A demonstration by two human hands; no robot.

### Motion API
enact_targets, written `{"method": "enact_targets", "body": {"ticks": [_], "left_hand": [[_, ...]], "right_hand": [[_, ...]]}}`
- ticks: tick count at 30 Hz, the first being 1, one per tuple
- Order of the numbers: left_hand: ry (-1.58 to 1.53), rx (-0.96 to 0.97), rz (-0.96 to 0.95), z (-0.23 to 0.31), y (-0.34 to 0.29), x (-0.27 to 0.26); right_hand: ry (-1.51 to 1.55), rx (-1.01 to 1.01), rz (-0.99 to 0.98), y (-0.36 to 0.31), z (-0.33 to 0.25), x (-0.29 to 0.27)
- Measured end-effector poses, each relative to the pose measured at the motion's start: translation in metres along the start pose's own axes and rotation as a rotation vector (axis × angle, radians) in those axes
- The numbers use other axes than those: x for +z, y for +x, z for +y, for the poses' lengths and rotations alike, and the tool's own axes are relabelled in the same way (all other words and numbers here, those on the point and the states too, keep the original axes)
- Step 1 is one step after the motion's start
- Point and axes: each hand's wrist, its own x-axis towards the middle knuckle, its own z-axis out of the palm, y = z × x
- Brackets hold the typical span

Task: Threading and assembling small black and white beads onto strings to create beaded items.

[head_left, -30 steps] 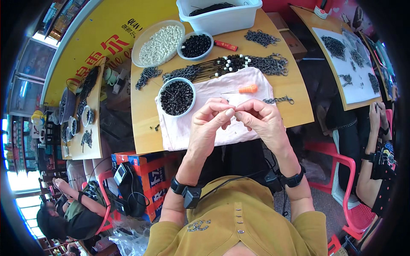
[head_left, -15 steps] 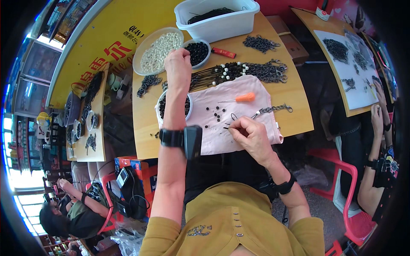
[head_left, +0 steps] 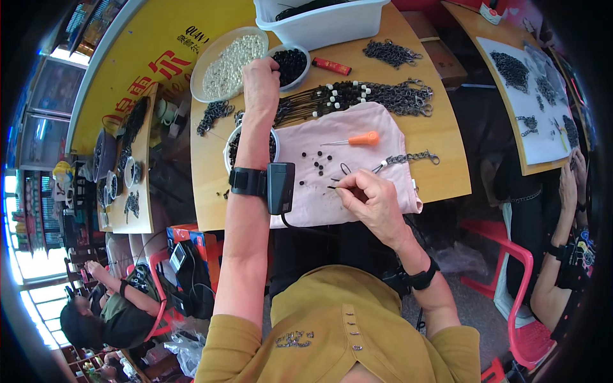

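Observation:
My left hand (head_left: 260, 86) is at the far side of the table, between a bowl of white beads (head_left: 231, 66) and a bowl of black beads (head_left: 290, 66). Its fingers are drawn together at the black beads' rim; what they pinch, if anything, is hidden. My right hand (head_left: 370, 199) pinches the dark end of a black cord (head_left: 345, 168) above a pink cloth (head_left: 290, 143). From the cord, a white bead and a dark metal chain (head_left: 419, 156) trail to the right. Loose black beads (head_left: 319, 165) and an orange-handled awl (head_left: 364, 138) lie on the cloth.
Under my left forearm stands a bowl of small dark beads (head_left: 265, 145). Finished-looking beaded cords with chains (head_left: 345, 101) lie beyond the cloth, near a red tube (head_left: 332, 66) and a white tub (head_left: 322, 29). Other people sit at side tables.
My left hand has shifted slightly left and away, its fingers at the black-bead bowl's edge. My right hand keeps its pinch on the cord. The whole view has tilted a little.

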Motion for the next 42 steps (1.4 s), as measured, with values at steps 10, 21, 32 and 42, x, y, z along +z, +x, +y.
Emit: {"method": "enact_targets", "body": {"ticks": [10,21,32,42], "left_hand": [[-1.025,-0.224,-0.105,0.074,-0.112,-0.063],[-1.673,-0.576,-0.142,0.041,-0.229,-0.066],[-1.678,-0.544,-0.125,0.041,-0.238,-0.064],[-1.381,-0.369,-0.113,0.041,-0.239,-0.073]], "right_hand": [[-0.02,-0.055,0.118,0.001,-0.018,-0.005],[-0.073,-0.029,-0.018,-0.002,-0.042,0.014],[-0.089,0.02,-0.035,-0.006,-0.044,0.026],[-0.194,0.05,-0.102,-0.002,-0.056,0.018]]}}
